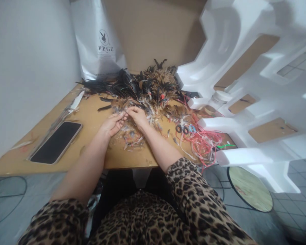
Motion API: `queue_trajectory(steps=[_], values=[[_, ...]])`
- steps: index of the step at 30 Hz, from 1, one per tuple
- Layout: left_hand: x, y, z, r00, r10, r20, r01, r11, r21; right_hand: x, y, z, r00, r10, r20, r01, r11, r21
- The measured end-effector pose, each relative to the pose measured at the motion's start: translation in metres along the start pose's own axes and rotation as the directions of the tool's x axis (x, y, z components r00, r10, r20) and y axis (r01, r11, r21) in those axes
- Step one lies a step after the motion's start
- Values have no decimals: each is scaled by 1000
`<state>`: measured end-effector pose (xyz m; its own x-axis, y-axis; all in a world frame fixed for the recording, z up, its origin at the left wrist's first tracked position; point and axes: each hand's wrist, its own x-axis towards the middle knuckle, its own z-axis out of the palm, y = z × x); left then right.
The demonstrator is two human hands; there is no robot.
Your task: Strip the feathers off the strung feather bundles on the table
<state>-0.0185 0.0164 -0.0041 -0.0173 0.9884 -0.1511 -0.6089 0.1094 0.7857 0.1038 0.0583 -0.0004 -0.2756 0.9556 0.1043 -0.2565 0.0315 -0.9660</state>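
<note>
My left hand (113, 124) is turned partly palm up, its thumb and forefinger pinched together over the table. Facing it, my right hand (138, 116) pinches at the same spot, so the fingertips of both meet. Brown feathers (120, 104) fan out just beyond the fingertips and seem to be held there; their base is hidden by the fingers. Below the hands, small loose feathers and scraps (132, 139) are scattered on the yellowish tabletop (91, 143). Behind lies a large heap of black and brown feathers (127, 85), with bits of red in it.
A phone (56, 142) lies at the left. To the right are tangled pink strings (206, 139), black rings (182, 129) and a clear jar (220, 98). White foam packing (237, 75) stands along the right edge. A white bag (99, 44) is at the back.
</note>
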Motion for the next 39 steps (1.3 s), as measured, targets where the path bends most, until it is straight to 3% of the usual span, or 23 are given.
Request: queue_trajectory(steps=[7, 14, 20, 24, 35, 39], values=[[0, -2, 1, 992, 113, -48, -108, 989, 102, 2, -5, -8, 983, 182, 30, -182, 983, 6], [2, -5, -1, 992, 127, 4, -126, 979, 163, 2, -5, -7, 985, 163, 48, -166, 983, 74], [0, -2, 3, 995, 71, -71, -64, 994, 93, -3, -11, -3, 989, 144, 26, -146, 986, 79], [-1, -2, 4, 997, 48, -67, -42, 994, 101, -5, -11, -1, 992, 122, 21, -123, 990, 72], [4, -7, -4, 994, 93, -60, -73, 957, 280, 2, -7, -8, 999, -17, 34, 21, 992, -125], [6, -7, -5, 989, 102, -108, -72, 964, 256, 7, -20, -27, 997, -17, 72, 41, 935, -353]])
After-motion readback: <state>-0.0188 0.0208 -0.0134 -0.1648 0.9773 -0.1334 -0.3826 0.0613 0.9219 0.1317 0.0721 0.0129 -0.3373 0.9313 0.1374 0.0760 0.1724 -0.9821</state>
